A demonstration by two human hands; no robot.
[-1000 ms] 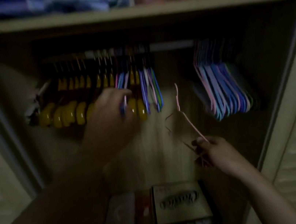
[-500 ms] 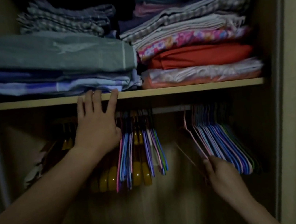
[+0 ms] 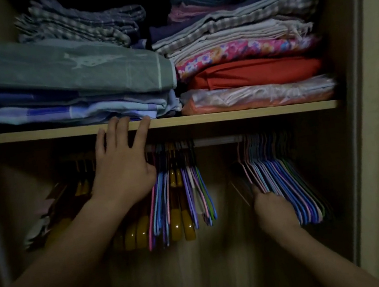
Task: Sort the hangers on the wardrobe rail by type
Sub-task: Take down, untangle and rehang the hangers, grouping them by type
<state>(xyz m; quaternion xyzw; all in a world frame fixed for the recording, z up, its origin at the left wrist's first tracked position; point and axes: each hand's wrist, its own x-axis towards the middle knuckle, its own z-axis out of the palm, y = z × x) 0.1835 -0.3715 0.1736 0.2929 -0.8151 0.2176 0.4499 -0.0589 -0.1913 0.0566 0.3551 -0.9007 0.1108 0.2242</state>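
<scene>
Nearest you, your right hand [image 3: 273, 207] sits at the lower left edge of the sorted bunch of thin coloured hangers [image 3: 284, 178]; its fingers appear curled against the leftmost hanger there, but the gloom hides whether they truly pinch it, so I cannot tell the grip. It looks placed to seat that hanger with its own kind at the right end of the rail [image 3: 217, 140]. Your left hand [image 3: 123, 168] is farther in, fingers straight and spread, tips resting on the front edge of the shelf [image 3: 252, 113], the palm in front of the rail, probably steadying you and parting the mixed group. That mixed group [image 3: 179, 194] hangs at the middle of the rail: thin coloured hangers interleaved with amber wooden hangers [image 3: 178, 226] (too packed to count, though at least five amber ends show). So the sort seems partly done. Above, the shelf carries two stacks of folded fabric [image 3: 246, 68].
</scene>
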